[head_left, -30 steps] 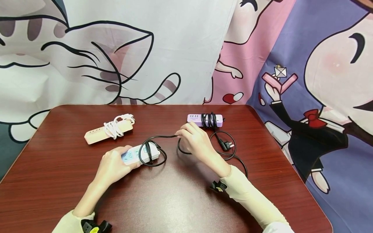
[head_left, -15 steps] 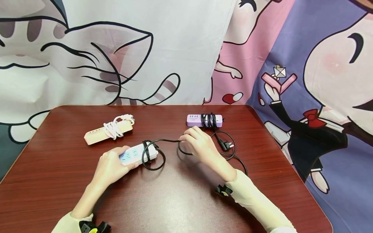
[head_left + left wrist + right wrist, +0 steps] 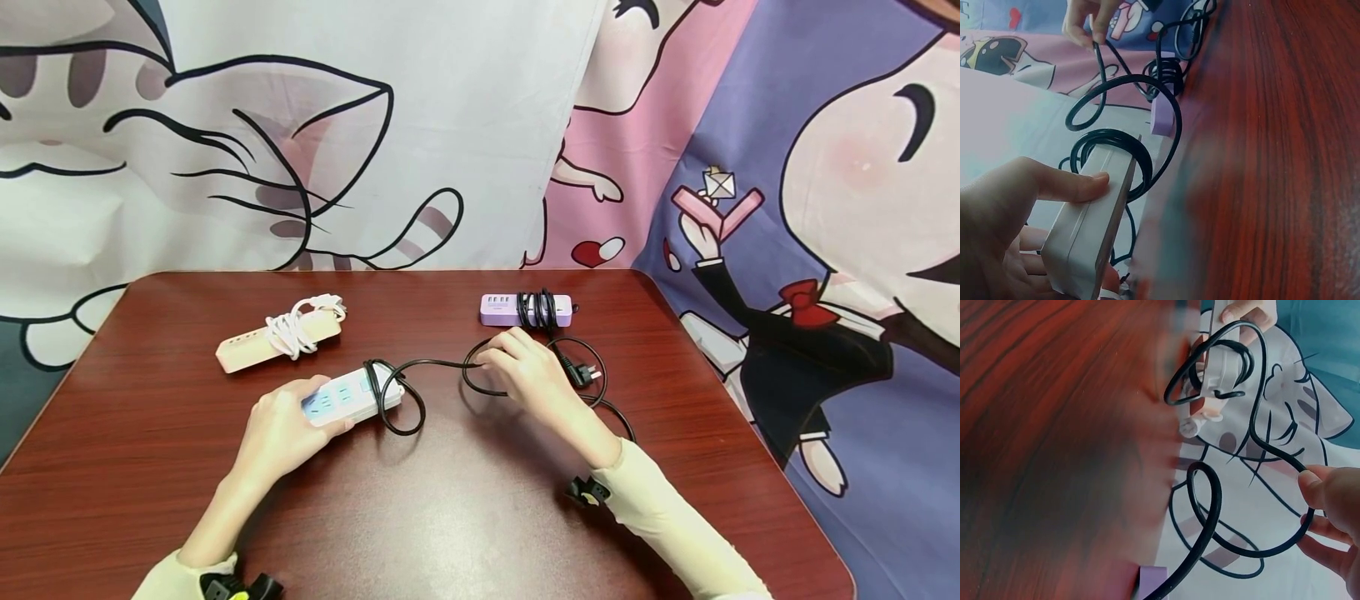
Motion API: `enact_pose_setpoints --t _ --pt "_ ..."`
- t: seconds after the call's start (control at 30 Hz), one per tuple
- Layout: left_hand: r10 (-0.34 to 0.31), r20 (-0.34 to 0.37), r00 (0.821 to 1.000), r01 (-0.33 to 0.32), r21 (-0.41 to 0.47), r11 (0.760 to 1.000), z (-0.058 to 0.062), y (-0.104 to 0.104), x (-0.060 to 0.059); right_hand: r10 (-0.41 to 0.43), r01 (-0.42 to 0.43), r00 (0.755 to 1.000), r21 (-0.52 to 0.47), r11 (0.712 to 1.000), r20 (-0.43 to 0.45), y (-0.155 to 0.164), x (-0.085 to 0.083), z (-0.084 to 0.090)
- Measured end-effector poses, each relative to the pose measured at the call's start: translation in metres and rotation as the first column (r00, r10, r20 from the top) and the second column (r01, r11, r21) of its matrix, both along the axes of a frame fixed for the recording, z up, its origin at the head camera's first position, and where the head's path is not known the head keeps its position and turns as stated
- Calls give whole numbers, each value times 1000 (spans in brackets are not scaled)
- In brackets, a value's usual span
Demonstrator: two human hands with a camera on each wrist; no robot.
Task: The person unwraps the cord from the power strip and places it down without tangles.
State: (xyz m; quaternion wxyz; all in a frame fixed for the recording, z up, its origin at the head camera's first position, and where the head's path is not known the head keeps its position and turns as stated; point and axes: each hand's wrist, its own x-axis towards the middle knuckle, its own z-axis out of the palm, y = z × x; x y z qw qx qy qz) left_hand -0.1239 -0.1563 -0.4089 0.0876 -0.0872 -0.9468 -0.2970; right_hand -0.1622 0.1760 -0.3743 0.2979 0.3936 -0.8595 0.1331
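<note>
- Gripping the near end of the white power strip (image 3: 343, 402) with the left hand (image 3: 283, 432), thumb lying along its upper edge, fingers curling underneath.
- Lying at the table's (image 3: 465, 517) middle, that strip, its far end ringed by loops of black cord (image 3: 431, 363).
- Pinching the cord between curled fingertips of the right hand (image 3: 534, 377), just right of the strip, the cord running from the wound end across to the pinch.
- Trailing behind the right hand in a loose coil, the black plug (image 3: 582, 373) resting on the wood.
- Sitting farther back: a purple strip (image 3: 502, 309) wrapped in black cord, and a beige strip (image 3: 247, 350) bound with white cord (image 3: 296, 327), well apart.
</note>
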Motion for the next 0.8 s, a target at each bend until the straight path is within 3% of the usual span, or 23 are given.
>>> enact_pose_setpoints --t 0.47,0.8 --pt "-12 -36 999 13 14 1000 1 -1 2 -62 62 998 4 998 -26 7 -24 -4" --pt "-47 -41 998 47 19 999 -1 4 2 -125 125 992 11 992 32 0 -41 3"
